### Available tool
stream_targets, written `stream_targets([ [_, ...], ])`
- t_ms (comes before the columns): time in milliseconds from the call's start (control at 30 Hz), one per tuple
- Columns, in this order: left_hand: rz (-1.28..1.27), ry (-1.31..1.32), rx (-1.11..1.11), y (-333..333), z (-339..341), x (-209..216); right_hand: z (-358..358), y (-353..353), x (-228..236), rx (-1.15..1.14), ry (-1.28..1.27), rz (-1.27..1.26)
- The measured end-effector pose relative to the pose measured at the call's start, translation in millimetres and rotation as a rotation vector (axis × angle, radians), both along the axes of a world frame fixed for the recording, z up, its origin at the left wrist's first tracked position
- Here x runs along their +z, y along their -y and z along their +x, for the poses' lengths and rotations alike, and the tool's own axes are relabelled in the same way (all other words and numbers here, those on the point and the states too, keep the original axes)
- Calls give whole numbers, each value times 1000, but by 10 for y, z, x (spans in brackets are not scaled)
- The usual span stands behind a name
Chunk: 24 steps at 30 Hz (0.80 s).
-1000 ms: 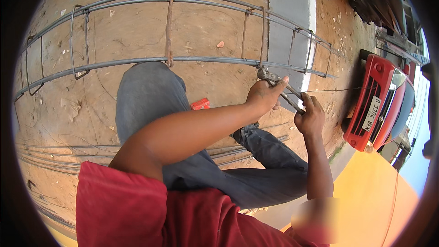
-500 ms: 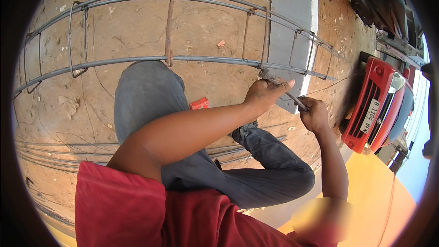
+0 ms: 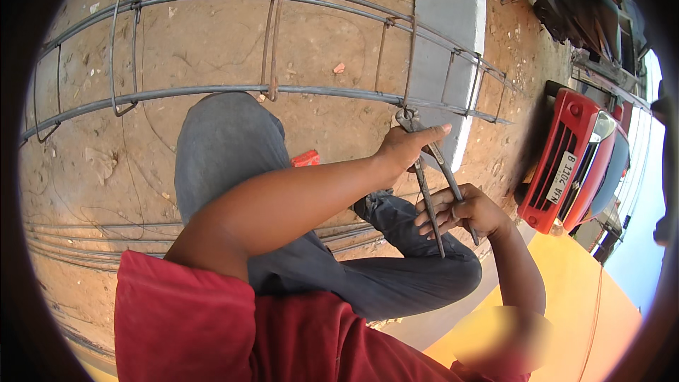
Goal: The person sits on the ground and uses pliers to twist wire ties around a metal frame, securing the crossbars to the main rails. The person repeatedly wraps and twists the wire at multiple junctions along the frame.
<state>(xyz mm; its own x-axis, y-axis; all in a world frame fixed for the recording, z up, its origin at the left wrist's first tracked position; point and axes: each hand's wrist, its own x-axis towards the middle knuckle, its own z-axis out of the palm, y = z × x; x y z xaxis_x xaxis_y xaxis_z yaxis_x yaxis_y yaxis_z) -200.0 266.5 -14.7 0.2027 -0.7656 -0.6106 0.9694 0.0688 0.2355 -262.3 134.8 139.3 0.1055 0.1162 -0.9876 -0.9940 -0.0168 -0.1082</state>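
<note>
Brown, bare dirt (image 3: 205,46) makes the ground here, outdoors in daylight, strewn with pebbles and thin wire. Nearest are the person's red shirt (image 3: 184,311) and dark trousers (image 3: 226,148), one knee up against the near bar of the cage. The left hand (image 3: 407,148) is closed around the pincers (image 3: 445,170) close to their head. The right hand (image 3: 470,212) is loosely open, fingers spread, one handle lying by the thumb and the other crossing the fingers. The handles stand apart; the head is at the cage's near bar beside a stirrup, too small to tell whether it bites on wire. Loose rods (image 3: 106,226) and a red packet (image 3: 305,158) lie on the dirt. The steel cage (image 3: 318,90) runs across the view, its right part over a grey block (image 3: 445,28). A yellow surface (image 3: 552,283) fills the lower right. Farther off, a red car (image 3: 530,205) stands nose toward the person. Its pale plate (image 3: 562,177) bears dark, legible characters, and an emblem sits on the grille. Beyond is blue sky (image 3: 636,269).
</note>
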Motion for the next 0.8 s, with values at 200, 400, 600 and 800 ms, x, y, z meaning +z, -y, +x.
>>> stream_targets([
  [200, -146, -77, 81, 28, 4, -12, -42, -69, -68, -251, -84, 202],
  [400, -33, -67, 98, 92, -13, 66, 128, -106, 43, 49, -149, -103],
  [600, 62, -182, 132, 230, 8, 170, 30, -411, 232, 1259, 275, -1088],
  [800, -139, -168, 164, 187, 48, 164, 570, 490, -8, 1779, 941, -1470],
])
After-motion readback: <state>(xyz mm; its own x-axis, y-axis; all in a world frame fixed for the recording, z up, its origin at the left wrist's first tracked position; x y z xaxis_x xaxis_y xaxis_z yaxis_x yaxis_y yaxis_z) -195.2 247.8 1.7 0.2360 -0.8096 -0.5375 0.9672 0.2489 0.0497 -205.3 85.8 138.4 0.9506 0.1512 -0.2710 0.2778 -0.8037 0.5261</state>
